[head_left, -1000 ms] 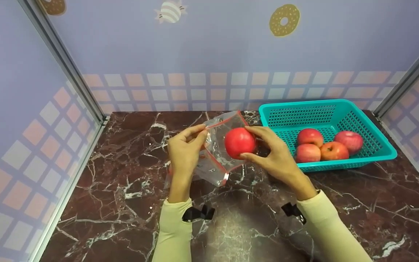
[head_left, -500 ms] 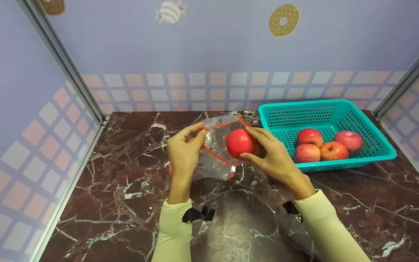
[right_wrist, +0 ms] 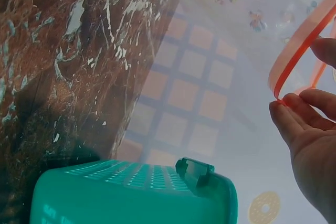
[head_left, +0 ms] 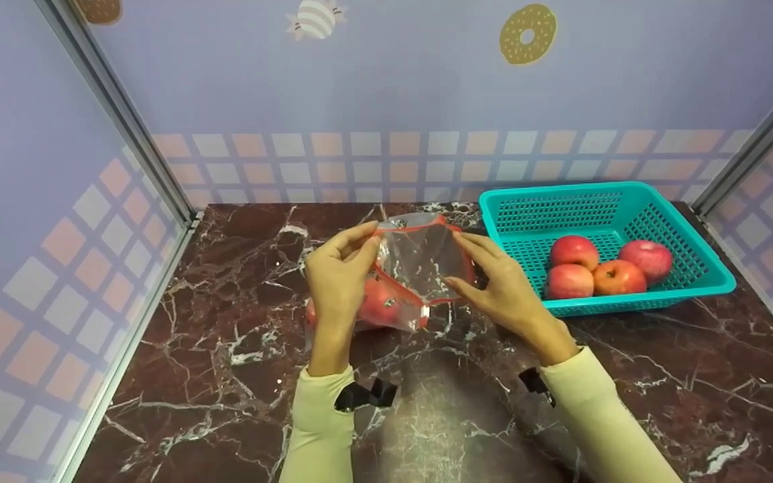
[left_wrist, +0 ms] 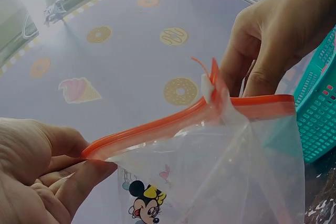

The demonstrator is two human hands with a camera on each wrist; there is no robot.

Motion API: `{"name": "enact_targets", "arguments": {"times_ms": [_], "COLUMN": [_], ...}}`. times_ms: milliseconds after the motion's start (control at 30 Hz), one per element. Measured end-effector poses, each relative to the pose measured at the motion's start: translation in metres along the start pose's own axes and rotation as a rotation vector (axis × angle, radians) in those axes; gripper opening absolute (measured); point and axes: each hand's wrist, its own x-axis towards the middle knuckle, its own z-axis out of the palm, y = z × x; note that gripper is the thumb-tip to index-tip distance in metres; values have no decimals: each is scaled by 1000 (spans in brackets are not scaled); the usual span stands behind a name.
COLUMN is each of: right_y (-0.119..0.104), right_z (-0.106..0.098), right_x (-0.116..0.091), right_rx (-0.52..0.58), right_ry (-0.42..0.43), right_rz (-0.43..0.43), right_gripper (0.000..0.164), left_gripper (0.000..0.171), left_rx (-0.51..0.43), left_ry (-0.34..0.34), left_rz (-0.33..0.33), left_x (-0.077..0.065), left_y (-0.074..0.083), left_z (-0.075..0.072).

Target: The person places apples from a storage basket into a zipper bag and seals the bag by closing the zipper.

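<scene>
A clear plastic zip bag (head_left: pixel 420 258) with an orange-red zip edge has its mouth spread wide in the head view. My left hand (head_left: pixel 339 275) pinches the left side of that edge between thumb and fingers; the left wrist view shows this pinch and a cartoon mouse print (left_wrist: pixel 147 203). At the right side of the mouth, my right hand (head_left: pixel 510 288) touches the rim with its fingertips, thumb held apart, nothing gripped between. Red apple shapes (head_left: pixel 380 305) show through the lower bag, partly hidden by my left hand and wrist.
A turquoise basket (head_left: pixel 561 194) with several apples (head_left: pixel 574 253) stands to the right of the bag. Everything rests on a dark red marbled tabletop (head_left: pixel 225 376). Patterned walls (head_left: pixel 400 80) enclose the back and sides.
The red apple has left my right fingers and dropped through the mouth into the lower left of the bag. Both hands have stayed almost in place at the rim.
</scene>
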Motion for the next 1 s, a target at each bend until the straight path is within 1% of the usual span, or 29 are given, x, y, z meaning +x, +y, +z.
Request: {"name": "enact_targets", "arguments": {"times_ms": [133,233,400,533,767,1000], "right_y": [-3,-3,-1,1,12,33], "right_z": [0,0,-2,-8,-29,-53], "right_x": [2,2,0,0,1,-8], "right_rx": [-9,-11,20,56,54,21], "right_ry": [1,-5,-31,-16,46,48], "right_rz": [-11,-22,-17,-9,4,79], "right_gripper": [69,69,65,61,59,63], "left_gripper": [17,17,17,16,18,18], "left_rx": [16,22,16,23,25,23], "left_ry": [11,13,-6,-25,-27,-27], "left_rz": [51,71,46,40,26,17], "left_x": [-1,-1,-1,-1,-1,-1], "left_y": [3,2,-3,-7,-7,-9], "left_z": [0,2,4,5,5,6]}}
